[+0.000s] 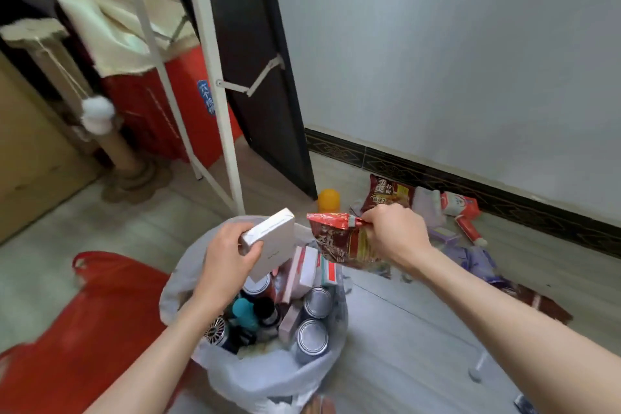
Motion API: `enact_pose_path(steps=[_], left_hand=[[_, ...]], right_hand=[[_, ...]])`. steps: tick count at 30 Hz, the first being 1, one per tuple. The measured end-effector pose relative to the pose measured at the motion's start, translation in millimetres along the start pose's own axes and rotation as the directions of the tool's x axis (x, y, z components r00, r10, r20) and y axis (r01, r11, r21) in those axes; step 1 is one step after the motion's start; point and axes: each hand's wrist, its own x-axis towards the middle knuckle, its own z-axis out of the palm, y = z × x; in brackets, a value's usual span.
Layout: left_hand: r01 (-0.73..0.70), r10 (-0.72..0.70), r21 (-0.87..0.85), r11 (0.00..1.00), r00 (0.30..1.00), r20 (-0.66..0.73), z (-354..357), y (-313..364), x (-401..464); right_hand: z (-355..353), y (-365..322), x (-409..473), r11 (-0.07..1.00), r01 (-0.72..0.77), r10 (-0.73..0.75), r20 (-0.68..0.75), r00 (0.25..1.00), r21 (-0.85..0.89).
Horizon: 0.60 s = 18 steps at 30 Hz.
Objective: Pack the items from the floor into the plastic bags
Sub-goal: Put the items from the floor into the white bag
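A: How far along are we looking?

B: Well past halfway, I'd judge. The white plastic bag [268, 376] is sitting open on the floor [420, 329], already crowded with metal cans [311, 338], small cartons [302, 270] and dark bottles [265, 311], packed upright and touching one another.

A: And the hands?

B: Both are hovering over the bag's mouth. The left hand [223, 254] is gripping a flat white box [268, 245], thumb under one edge, fingers wrapped over the top. The right hand [393, 233] is pinching a red noodle packet [342, 244] by its crimped upper seam, so it is hanging down just beside the bag's far rim.

A: What's remaining?

B: Near the skirting at the floor's far edge, a second noodle packet [389, 195], an orange bottle [328, 200], a red-and-white tube [467, 222] and several lilac pouches [477, 260] are lying loose. A red bag [84, 329] is slumping to the left of the white one; I cannot tell what is inside it.

A: Materials?

B: The bag is looking thin, translucent and crinkly. The cans are showing shiny ribbed lids, the box is looking like rigid matte card with sharp corners, and the packet is glossy, creased film that should bend easily going in.
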Motion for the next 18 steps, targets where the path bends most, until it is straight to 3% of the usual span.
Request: enact_pose_path(steps=[4, 7, 14, 16, 18], left_hand=[[0.210, -0.210, -0.019, 0.978, 0.977, -0.037, -10.1, -45.5, -25.7], [0.333, -0.342, -0.116, 0.936, 0.938, -0.065, -9.3, -66.9, -29.1], [0.332, -0.377, -0.219, 0.917, 0.903, -0.208, 7.5, -65.6, -1.2], [0.288, -0.337, -0.231, 0.929, 0.916, -0.216, 14.7, -66.6, 8.3], [0.201, -0.232, -0.169, 0.965, 0.954, -0.189, 22.5, -71.9, 16.2]], right_hand=[[15.8, -36.2, -5.2, 0.977, -0.094, 0.083, 0.066, 0.994, 0.190], [39.5, -55.3, -0.2, 0.865, -0.281, 0.215, 0.199, 0.956, 0.416], [102.1, -75.7, 28.2, 0.519, -0.497, 0.343, 0.363, 0.866, 0.696], [121.9, -73.1, 33.5, 0.354, -0.560, 0.385, 0.429, 0.817, 0.749], [133.1, -72.3, 36.9, 0.090, -0.616, 0.403, 0.537, 0.741, 0.783]])
